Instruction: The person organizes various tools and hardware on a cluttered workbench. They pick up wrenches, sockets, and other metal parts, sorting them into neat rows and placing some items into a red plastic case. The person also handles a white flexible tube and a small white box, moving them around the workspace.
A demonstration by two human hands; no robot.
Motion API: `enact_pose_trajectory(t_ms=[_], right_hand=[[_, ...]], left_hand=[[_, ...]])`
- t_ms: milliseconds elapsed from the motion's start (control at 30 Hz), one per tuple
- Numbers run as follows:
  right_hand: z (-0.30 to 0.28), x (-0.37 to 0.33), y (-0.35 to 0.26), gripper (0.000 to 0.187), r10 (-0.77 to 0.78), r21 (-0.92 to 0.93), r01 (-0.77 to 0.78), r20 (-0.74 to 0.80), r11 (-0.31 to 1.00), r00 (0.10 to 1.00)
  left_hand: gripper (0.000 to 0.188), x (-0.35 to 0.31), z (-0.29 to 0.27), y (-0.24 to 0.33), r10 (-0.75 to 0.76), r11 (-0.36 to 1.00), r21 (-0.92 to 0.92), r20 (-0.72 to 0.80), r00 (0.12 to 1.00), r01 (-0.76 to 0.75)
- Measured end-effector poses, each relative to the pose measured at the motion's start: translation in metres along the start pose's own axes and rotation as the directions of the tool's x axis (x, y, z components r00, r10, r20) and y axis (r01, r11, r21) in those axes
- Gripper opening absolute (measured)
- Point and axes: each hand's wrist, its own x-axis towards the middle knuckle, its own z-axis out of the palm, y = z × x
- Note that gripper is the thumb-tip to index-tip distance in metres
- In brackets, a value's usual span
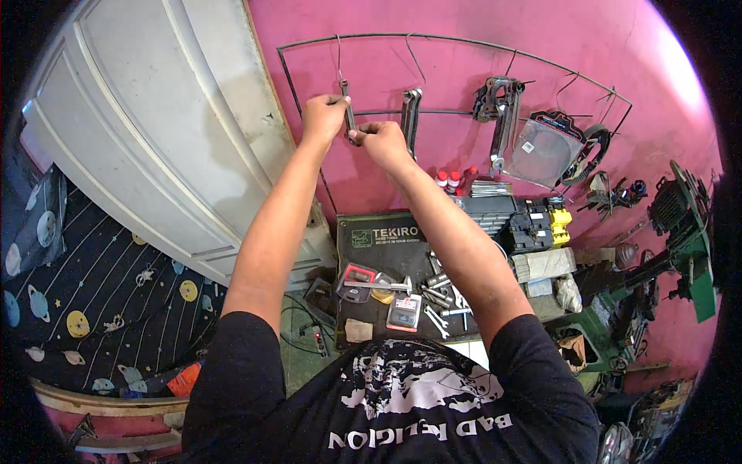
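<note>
In the head view, a wrench [350,117] is seen near twelve o'clock, slightly toward eleven, upright against the pink wall [456,73]. Its top end appears to be hung on a wire hook [339,58] of the rack [456,36]; whether a second one is stacked behind it cannot be told. The upper shank is gripped between the fingers of the left hand [325,116], set at nine o'clock of it. The lower end is pinched between thumb and fingers of the right hand [379,141], which is reached in from four o'clock.

By its look, steel is to be expected: stiff, hardly fragile, moderately heavy for its slimness, and slippery if oil is left on it. Some swing about the hook is likely if only one end is held. The shank is judged the surest place for a grip, with the lower end steadied and the top ring left clear so that the hook is not fouled.

At three o'clock of the wrench, a bunch [410,116] of similar tools is hung, near the right hand but apart from it. Between five and six o'clock, the table [386,259] is seen below, with a caliper [379,284], sockets [437,290] and loose spanners [437,321] laid on it.
</note>
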Motion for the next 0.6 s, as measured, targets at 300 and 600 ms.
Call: enact_pose_trajectory(t_ms=[300, 600], right_hand=[[-0.014, 0.009, 0.091, 0.025, -0.034, 0.138, 0.02, 0.099, 0.99, 0.995], [-0.136, -0.246, 0.281, 0.032, 0.378, -0.234, -0.31, 0.35, 0.921, 0.857]], left_hand=[[0.022, 0.0, 0.02, -0.034, -0.056, 0.973, -0.217, 0.086, 0.995, 0.074], [0.029, -0.081, 0.051, -0.139, -0.136, 0.988, 0.071, 0.036, 0.99, 0.134]])
